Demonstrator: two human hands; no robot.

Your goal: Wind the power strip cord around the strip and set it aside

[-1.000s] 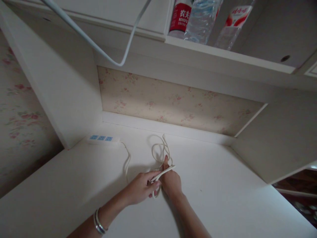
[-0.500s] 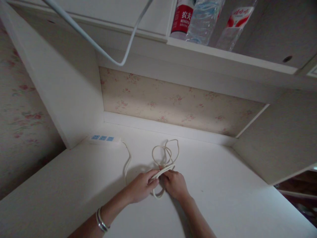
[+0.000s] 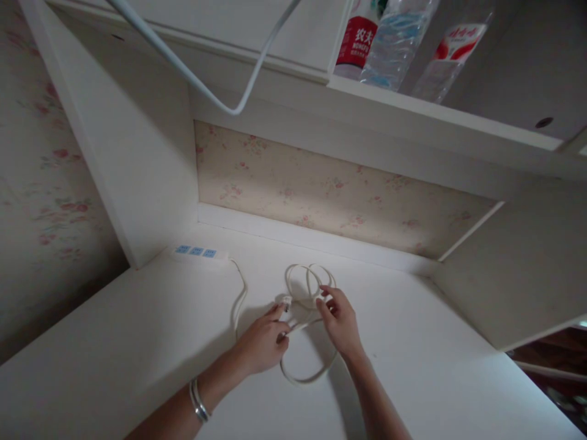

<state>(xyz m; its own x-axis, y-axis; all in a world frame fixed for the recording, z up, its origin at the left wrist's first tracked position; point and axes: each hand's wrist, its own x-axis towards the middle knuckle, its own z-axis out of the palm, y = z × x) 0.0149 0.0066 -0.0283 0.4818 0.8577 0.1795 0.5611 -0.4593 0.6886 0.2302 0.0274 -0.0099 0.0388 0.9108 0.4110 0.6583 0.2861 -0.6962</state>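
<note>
A cream power cord (image 3: 302, 382) lies in loose loops on the white desktop. My left hand (image 3: 262, 343), with two silver bangles at its wrist, is closed on strands of the cord, and its index finger reaches to the white plug (image 3: 287, 301). On the other side of the loops, my right hand (image 3: 342, 321) pinches the cord between thumb and fingers. To the left, the cord runs from a white power strip (image 3: 200, 253) with blue socket faces and passes behind my left hand.
A shelf (image 3: 440, 113) overhead holds a red-labelled bottle (image 3: 358, 46) and other clear plastic bottles (image 3: 398, 40). A pale bent tube (image 3: 183, 67) hangs across the upper left. White side panels (image 3: 137, 140) and a flowered back wall (image 3: 293, 183) enclose the desktop (image 3: 403, 366).
My hands have moved apart, the right one going up and right. The bundled strands have spread into wider loops, and the plug now shows by my left fingertips. The view has shifted slightly.
</note>
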